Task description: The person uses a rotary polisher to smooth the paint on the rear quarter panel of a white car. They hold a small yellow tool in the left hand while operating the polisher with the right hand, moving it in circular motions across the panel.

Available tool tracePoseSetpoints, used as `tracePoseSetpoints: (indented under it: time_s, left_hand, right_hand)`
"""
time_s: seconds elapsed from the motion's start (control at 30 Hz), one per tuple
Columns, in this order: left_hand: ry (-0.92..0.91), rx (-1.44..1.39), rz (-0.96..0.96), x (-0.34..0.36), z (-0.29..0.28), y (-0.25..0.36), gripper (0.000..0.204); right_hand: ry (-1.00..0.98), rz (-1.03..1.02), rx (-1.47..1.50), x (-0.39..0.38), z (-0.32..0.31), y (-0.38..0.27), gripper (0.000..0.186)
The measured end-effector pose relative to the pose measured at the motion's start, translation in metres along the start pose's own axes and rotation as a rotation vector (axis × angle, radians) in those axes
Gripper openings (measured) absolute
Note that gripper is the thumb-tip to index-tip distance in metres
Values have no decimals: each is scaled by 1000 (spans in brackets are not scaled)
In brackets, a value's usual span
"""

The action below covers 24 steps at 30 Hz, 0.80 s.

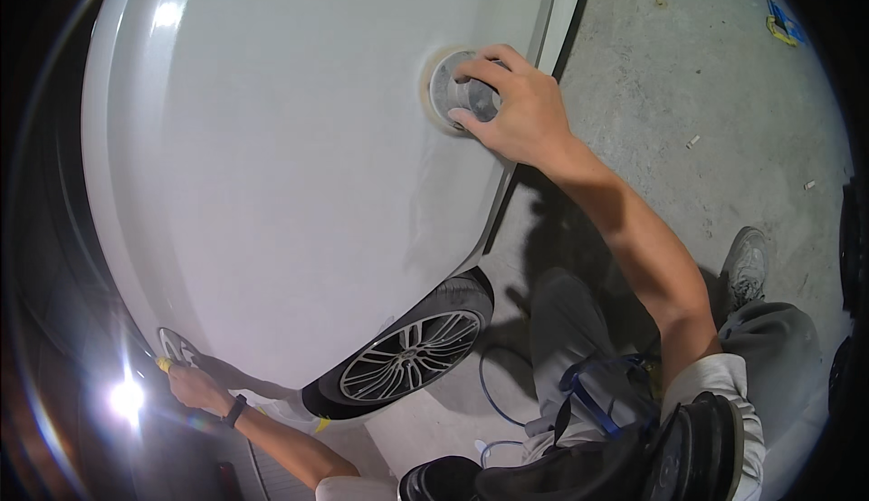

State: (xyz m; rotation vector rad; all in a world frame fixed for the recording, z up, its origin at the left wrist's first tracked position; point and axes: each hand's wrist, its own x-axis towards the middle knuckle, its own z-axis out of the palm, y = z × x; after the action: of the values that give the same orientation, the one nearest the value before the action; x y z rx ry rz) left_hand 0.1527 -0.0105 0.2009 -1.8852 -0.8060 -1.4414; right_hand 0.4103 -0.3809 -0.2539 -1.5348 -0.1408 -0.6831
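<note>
A large pale car panel (pixel 272 166) spreads out in front of me. Near its right edge, my right hand (pixel 525 107) grips a round grey hand pad (pixel 471 94) with a cream rim. The pad rests flat on the panel, thumb and fingers curled about its top. At the panel's lower left, my left hand (pixel 196 388) is closed beside a rounded recess with a handle-like part (pixel 176 345). A small yellow piece (pixel 164 364) shows at its fingertips; whether they hold it or only touch it is unclear.
Below the panel is a wheel with a spoked rim (pixel 412 356). A bright lamp (pixel 127 399) glares at lower left. A blue hose (pixel 484 383) curves over the concrete floor (pixel 652 94) beside my legs. Blue and yellow scraps (pixel 783 26) lie at the upper right.
</note>
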Motion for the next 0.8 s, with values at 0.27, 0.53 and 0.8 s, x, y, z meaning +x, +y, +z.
tracePoseSetpoints:
  time_s: [0.27, 0.53, 0.8]
  left_hand:
    - [-28, 29, -99, 6, 0, -1, 65]
    - [-33, -34, -90, 5, 0, -2, 66]
    - [-52, 6, -9, 1, -6, 1, 65]
  right_hand:
    - [104, 1, -115, 56, -21, 27, 44]
    - [-59, -81, 87, -27, 11, -12, 41]
    - [-79, 19, 124, -19, 5, -17, 38]
